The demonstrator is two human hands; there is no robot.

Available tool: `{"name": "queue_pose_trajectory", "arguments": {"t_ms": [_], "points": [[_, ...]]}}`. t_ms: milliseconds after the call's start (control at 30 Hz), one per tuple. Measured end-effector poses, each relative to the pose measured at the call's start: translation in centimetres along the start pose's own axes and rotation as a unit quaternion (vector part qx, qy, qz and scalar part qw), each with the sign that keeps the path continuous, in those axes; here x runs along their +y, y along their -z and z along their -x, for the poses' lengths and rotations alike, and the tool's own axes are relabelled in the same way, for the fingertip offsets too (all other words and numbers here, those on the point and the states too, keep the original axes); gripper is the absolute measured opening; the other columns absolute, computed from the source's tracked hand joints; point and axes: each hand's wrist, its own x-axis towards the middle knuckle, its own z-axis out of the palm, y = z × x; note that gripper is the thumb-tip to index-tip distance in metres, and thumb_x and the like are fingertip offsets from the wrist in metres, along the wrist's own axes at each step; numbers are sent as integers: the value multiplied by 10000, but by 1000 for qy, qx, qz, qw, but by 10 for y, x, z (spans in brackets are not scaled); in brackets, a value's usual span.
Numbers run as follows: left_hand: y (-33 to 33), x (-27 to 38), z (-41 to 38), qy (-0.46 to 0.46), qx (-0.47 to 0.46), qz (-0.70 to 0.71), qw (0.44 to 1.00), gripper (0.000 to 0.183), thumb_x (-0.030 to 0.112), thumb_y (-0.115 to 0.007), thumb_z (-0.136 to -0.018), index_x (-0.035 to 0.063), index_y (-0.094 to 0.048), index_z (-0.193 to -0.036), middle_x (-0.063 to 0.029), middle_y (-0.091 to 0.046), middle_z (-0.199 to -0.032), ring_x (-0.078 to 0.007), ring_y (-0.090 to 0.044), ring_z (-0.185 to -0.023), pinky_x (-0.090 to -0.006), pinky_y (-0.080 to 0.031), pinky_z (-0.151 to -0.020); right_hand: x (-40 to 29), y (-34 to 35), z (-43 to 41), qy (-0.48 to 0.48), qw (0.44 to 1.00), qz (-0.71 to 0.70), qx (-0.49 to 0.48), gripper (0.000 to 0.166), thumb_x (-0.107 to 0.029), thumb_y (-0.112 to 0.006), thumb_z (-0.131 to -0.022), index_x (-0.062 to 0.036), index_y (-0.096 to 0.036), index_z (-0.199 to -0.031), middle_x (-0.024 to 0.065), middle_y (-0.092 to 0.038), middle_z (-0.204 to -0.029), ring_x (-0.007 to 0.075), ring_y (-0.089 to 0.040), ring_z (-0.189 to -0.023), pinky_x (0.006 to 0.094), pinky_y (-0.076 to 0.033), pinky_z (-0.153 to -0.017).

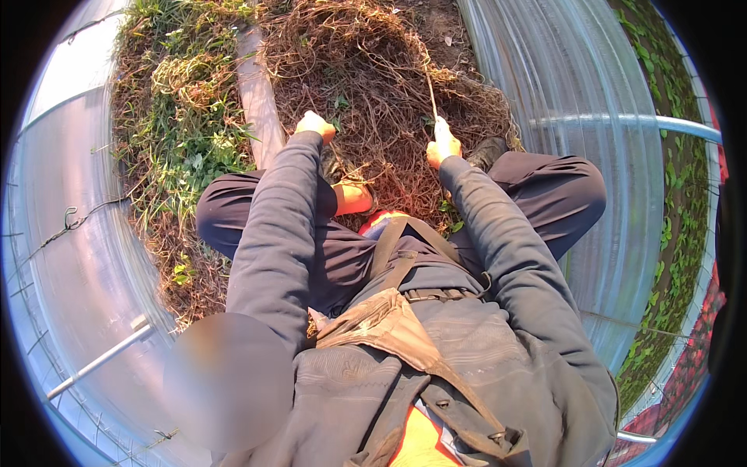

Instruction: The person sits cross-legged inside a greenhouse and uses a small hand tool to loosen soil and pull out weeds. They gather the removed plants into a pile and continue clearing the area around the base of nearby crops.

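Note:
My right hand (pixel 444 145) is closed around the lower end of a thin, pale dry stem or cord (pixel 430 87), which runs up and away into a heap of dry vines (pixel 362 70). My left hand (pixel 316 126) is curled into a fist over the near left part of the heap. Whether anything lies inside that fist is hidden. A small green leaf shows beside its knuckles. Both forearms reach forward between my bent knees. Dry brown stems cover the ground from my feet to the far edge of the view.
A pale board-like strip (pixel 257 99) borders the heap on the left, with green weeds (pixel 198 128) beyond it. Clear plastic sheeting (pixel 560 76) rises at right, crossed by a metal pipe (pixel 688 127). More plastic film (pixel 70 152) with twisted wire stands at left. My shoe (pixel 489 153) touches the vines.

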Motion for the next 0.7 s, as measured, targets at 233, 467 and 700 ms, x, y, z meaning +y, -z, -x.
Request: {"name": "queue_pose_trajectory", "arguments": {"t_ms": [233,467,700], "points": [[-109,0,33,-49,-23,106,993,1336,431,-904,-717,-25,3,-1586,-315,-573,-1359,-391,-585,-1268,-398,-408,-1129,-47,-1,25,-180,981,-66,9,753,-704,-732,-805,32,-704,-963,83,-599,-747,170,-546,-562,345,-436,-484],[-106,23,30,-238,36,32,970,729,101,-738,-799,25,-451,-1466,-306,-674,-1164,-414,-679,-1103,-415,-548,-930,-63,6,22,-225,970,20,-87,535,-208,-610,-960,-245,-486,-1480,173,-677,-1120,258,-637,-912,343,-503,-827],[-46,67,53,-261,51,-21,964,692,469,-761,-890,-50,-597,-1318,-263,-711,-1127,-345,-719,-1009,-427,-565,-876,-13,18,2,-25,970,198,-139,687,-44,-578,-897,-256,-395,-1524,206,-660,-1185,327,-653,-962,373,-518,-890]]}}
